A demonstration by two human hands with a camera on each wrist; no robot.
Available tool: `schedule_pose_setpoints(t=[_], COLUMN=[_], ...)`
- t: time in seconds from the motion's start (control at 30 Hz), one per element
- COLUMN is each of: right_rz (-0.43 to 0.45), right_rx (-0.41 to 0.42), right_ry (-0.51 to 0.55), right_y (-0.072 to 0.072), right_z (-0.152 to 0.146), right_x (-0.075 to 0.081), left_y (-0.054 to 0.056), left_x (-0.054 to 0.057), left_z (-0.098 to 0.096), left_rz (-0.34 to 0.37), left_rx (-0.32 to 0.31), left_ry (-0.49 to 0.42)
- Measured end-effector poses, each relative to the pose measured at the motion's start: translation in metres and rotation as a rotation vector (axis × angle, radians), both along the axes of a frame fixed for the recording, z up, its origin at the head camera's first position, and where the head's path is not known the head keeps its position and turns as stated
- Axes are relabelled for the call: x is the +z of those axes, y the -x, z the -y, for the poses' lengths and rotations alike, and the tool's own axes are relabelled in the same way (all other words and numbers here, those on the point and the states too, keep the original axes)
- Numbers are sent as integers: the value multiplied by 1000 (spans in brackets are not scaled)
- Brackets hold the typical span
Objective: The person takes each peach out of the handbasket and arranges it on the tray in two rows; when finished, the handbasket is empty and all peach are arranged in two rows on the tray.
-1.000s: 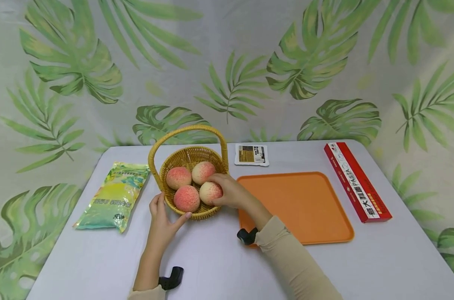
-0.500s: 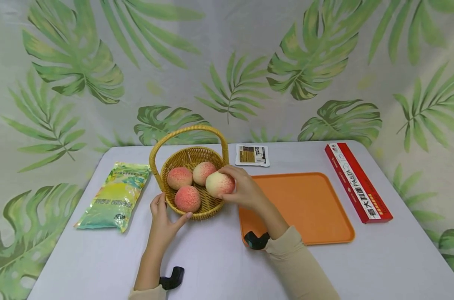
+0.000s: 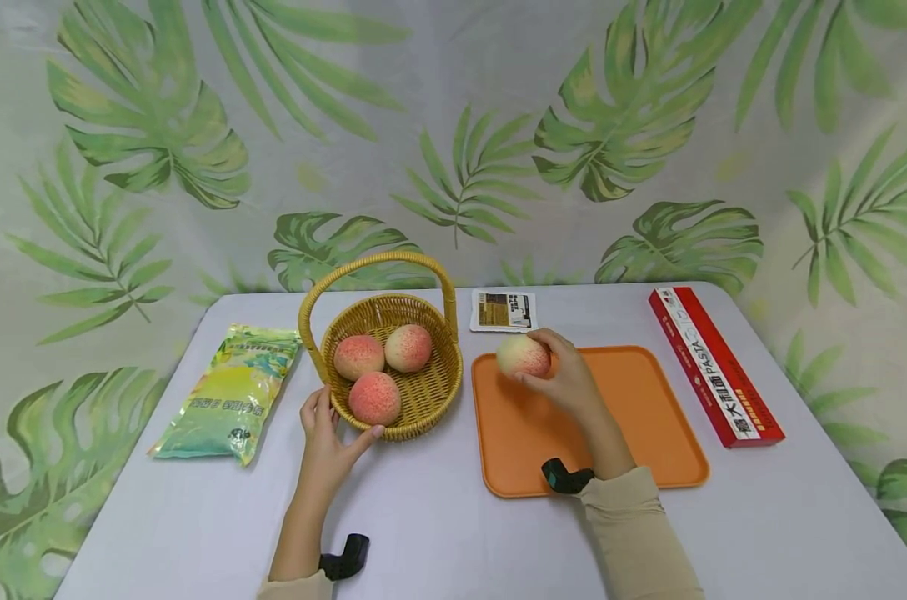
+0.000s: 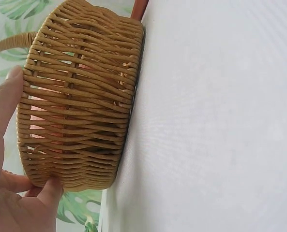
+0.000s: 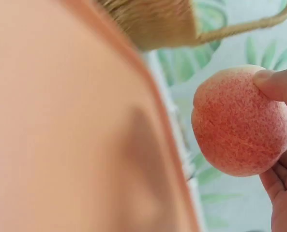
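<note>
My right hand [image 3: 571,382] holds a peach [image 3: 515,355], pale cream and red, above the left part of an orange tray [image 3: 611,417]. In the right wrist view the thumb lies on one side of the peach [image 5: 240,123] and the fingers on the other. Left of the tray stands a wicker basket [image 3: 434,385] with a tall arched handle; three peaches lie in it, one of them a redder peach [image 3: 375,398] at the front. My left hand [image 3: 328,454] grips the basket's near left side, thumb at the rim and fingers against the woven wall [image 4: 80,106].
A yellow-green bag [image 3: 232,392] lies left of the basket. Behind the tray is a small white and brown packet [image 3: 503,311]. A long red pasta box [image 3: 716,367] lies to the tray's right. A leaf-print cloth hangs behind the white table [image 3: 416,533].
My right hand has lifted a peach out of the basket and carried it right, over the tray. The left hand stays at the basket, which has not moved.
</note>
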State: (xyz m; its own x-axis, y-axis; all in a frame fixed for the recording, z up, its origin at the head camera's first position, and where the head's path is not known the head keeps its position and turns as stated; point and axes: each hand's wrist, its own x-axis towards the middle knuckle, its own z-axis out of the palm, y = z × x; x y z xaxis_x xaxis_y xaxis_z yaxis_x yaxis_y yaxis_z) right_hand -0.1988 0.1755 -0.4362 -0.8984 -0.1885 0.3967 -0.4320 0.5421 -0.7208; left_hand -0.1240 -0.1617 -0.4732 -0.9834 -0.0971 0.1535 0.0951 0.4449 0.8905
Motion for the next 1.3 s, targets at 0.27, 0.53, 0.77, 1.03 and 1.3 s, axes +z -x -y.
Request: schedule_pose_setpoints(t=[0.27, 0.53, 0.77, 1.03, 1.3], right_rz=[107, 194, 234, 262, 253], right_rx=[-27, -19, -9, 0, -6], right_ry=[-16, 25, 65, 78, 58], right_y=[7, 5, 6, 4, 3], right_z=[-9, -9, -9, -8, -8], right_x=[-28, -34, -39, -37, -36], left_y=[0, -1, -1, -1, -1], left_x=[0, 0, 0, -1, 1], left_z=[0, 0, 0, 0, 0], left_rz=[2, 2, -8, -8, 2], left_rx=[0, -4, -3, -5, -7], left_ry=[-22, -31, -27, -38, -35])
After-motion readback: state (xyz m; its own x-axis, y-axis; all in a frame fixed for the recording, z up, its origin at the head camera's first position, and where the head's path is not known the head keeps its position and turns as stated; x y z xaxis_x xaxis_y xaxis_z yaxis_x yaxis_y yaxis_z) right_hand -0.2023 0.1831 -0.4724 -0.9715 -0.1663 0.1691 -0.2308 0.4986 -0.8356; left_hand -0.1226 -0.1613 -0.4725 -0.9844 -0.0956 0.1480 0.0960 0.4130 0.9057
